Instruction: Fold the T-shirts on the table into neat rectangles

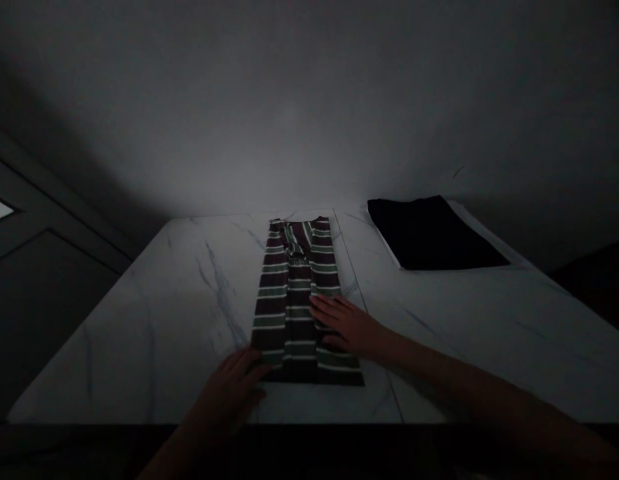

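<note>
A striped shirt (299, 320) in dark maroon, green and white lies on the table, folded into a long narrow panel with both sides turned inward. Near its far end, some bunched fabric shows in the middle. My right hand (352, 327) lies flat on the right side of the shirt, fingers stretched toward the left. At the near left corner, my left hand (238, 383) touches the shirt's edge with its fingers extended and the thumb apart, just below the hem. The light is dim, so fine detail at the fingertips is hard to see.
A folded black cloth (434, 237) with a white layer beneath it lies at the back right of the marbled white table (184, 320). A plain wall (289, 120) rises behind the table. A panelled door (49, 287) stands at the left.
</note>
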A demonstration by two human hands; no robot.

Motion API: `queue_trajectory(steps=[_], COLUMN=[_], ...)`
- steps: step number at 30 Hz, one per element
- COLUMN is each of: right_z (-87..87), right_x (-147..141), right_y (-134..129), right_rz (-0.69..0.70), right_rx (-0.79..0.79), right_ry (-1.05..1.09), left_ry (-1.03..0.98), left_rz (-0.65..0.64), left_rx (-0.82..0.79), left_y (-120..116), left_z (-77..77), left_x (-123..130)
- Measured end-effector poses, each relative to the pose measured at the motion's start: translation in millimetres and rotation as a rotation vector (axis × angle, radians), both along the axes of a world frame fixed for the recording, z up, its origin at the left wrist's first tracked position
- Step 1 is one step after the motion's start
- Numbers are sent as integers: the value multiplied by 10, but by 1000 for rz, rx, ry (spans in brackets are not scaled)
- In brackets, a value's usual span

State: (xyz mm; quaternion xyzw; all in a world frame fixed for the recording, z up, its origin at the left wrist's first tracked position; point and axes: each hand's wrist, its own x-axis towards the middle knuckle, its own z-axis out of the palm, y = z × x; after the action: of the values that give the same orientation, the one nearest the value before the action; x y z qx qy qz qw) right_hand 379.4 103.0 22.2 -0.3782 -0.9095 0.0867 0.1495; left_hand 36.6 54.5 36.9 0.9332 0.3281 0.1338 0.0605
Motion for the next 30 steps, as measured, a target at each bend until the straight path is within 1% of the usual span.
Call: queue_trajectory(steps=[3,5,7,9,12,14,16,19,21,22,24,26,28,30], right_z=[-84,-100,-92,-83,-100,-122,-127,-52,46,96,162,154,79,-24], right_x=[-8,12,9,-34,-139,-186,-193,-146,-104,-84,-44,0,43,76], right_y=[648,980,1147,1130,870,666,518,387,250,141,-159,-497,-769,-904], right_rz=[-100,-136,-159,-196,-222,-180,-119,-76,-46,-10,79,126,68,-28], right_rx=[1,-8,-4,25,73,77,51,-14,-63,-95,-170,-229,-220,-159], right_ry=[-74,-95,-94,-79,-54,-49,-52,-25,13,24,24,8,14,37], left_ry=[-46,-73,-92,-88,-63,-49,-27,38,70,80,93,106,103,89], left_rz=[-14,-45,-81,-97,-93,-99,-96,-57,-30,-25,-32,-48,-52,-49], left_rx=[8,-1,-21,-46,-72,-73,-82,-71,-14,22,87,137,174,190], left_y=[22,52,79,101,123,134,144,164,180,187,201,213,233,271], left_z=[-26,-12,14,39,65,73,69,36,2,-14,-34,-36,-22,4], left_x=[9,17,16,8,-9,-17,-20,-11,-2,2,9,21,51,104])
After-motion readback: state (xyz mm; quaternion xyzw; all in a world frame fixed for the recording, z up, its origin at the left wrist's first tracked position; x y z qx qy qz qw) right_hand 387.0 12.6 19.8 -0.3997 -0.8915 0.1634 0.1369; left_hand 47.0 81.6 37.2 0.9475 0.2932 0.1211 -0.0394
